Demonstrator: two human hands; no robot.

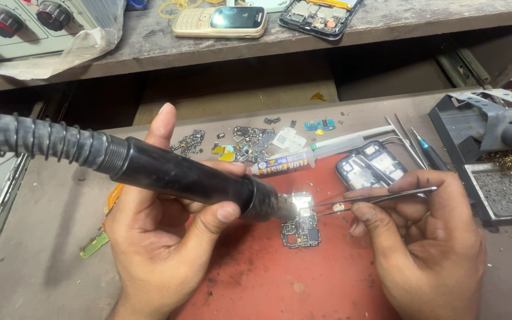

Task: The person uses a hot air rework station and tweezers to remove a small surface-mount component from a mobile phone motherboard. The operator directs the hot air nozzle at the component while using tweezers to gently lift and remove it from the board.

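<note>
Workbench (42, 261) with a red mat (268, 278) at its centre. The left hand (161, 237) is closed around the black hot-air handpiece (191, 181), whose nozzle points down at the small circuit board (301, 222) lying on the mat. The right hand (428, 237) pinches steel tweezers (374, 199), tips resting at the board's upper edge. The step in hand appears to be heating a component; lifting it would call for steady tweezers and even heat. Behind the board lies a flux syringe (303, 159) bearing a white, blue and orange label. On the rear shelf sit a cream-coloured keypad phone (219, 21) and an opened handset (320, 15).
</note>
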